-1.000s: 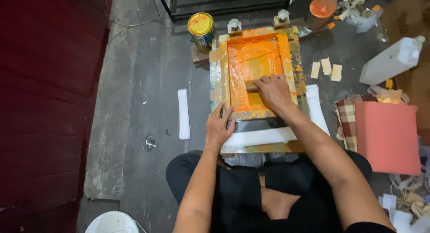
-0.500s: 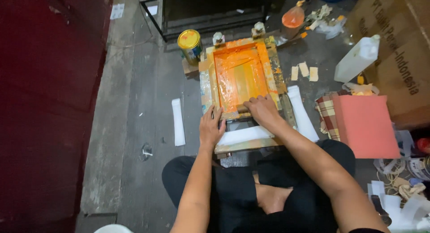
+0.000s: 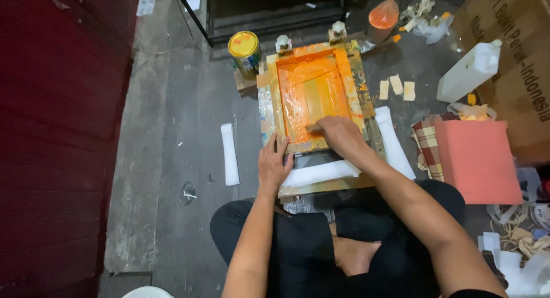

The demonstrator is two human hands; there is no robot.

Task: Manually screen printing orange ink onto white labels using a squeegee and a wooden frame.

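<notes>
A: Two items are only partly visible: a white rounded object (image 3: 148,291) cut off at the bottom edge, and the tool under the right hand (image 3: 342,135), which that hand mostly hides.

B: Surroundings, left to right?

A: Red wall (image 3: 57,132), white strip (image 3: 230,154) on the concrete floor (image 3: 172,115), yellow-lidded can (image 3: 245,50) just beside the frame's far left corner, white jug (image 3: 471,72), pink block (image 3: 478,160) lying on checked cloth (image 3: 428,146).

B: Hands?

A: Left hand (image 3: 274,162) lies flat, fingers released, pressing the near left corner of the screen frame (image 3: 314,95). Right hand fingers are clenched around the squeegee (image 3: 314,128) at the frame's near end.

B: Frame condition?

A: Wooden, taped edges, mesh coated in wet orange ink, set on a board directly in front of the seated person's knees.
</notes>
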